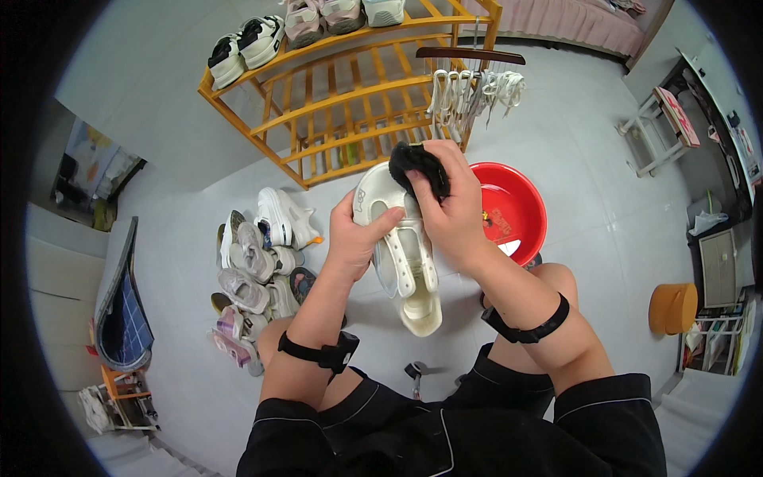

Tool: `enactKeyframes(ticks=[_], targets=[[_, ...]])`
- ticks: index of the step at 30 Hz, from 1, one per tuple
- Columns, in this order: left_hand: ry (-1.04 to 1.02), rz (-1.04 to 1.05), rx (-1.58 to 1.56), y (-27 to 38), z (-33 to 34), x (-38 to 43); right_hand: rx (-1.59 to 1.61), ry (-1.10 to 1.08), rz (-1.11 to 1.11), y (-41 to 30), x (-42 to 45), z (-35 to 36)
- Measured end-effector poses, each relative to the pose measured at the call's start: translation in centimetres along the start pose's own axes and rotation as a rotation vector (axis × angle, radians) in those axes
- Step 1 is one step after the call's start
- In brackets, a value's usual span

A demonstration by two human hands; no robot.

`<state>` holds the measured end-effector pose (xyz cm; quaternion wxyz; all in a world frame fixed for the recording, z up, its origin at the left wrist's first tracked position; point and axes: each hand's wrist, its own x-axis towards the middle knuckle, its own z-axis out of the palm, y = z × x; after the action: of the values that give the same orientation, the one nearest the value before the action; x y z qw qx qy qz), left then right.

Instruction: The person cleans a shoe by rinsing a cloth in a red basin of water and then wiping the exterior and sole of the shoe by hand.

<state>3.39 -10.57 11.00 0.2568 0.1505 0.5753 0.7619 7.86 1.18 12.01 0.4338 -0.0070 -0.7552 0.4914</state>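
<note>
In front of me my left hand [360, 235] grips a white sneaker [387, 262] by its forefoot, thumb on the upper. The sneaker has no laces in its eyelets, and its heel points towards me. A bunched black cloth [419, 170] is pinched in my right hand [450, 203] and lies against the toe end of the shoe. Just beyond my right forearm, a red plastic basin [518, 208] stands on the floor. White shoelaces [471, 95] hang from a dark clothes hanger [471, 56] at the shoe rack.
A slatted wooden shoe rack [334, 107] with several sneakers on top stands ahead. Several shoes [253, 256] are piled on the floor at left. At right are a small stool [673, 119] and a round orange-brown container [672, 308]. A folded blue-lined item [128, 316] stands far left.
</note>
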Motion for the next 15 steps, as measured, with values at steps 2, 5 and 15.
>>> enactKeyframes(ticks=[2,5,15], targets=[[-0.034,0.019,0.099,0.1,0.1,0.1,-0.020,-0.064,-0.063,0.0,0.1,-0.2],[-0.068,0.098,0.167,-0.8,-0.3,0.2,-0.160,-0.355,-0.218,-0.4,-0.2,-0.2],[0.060,0.001,0.178,0.1,0.9,0.4,-0.142,-0.050,0.060,0.5,-0.1,0.2]])
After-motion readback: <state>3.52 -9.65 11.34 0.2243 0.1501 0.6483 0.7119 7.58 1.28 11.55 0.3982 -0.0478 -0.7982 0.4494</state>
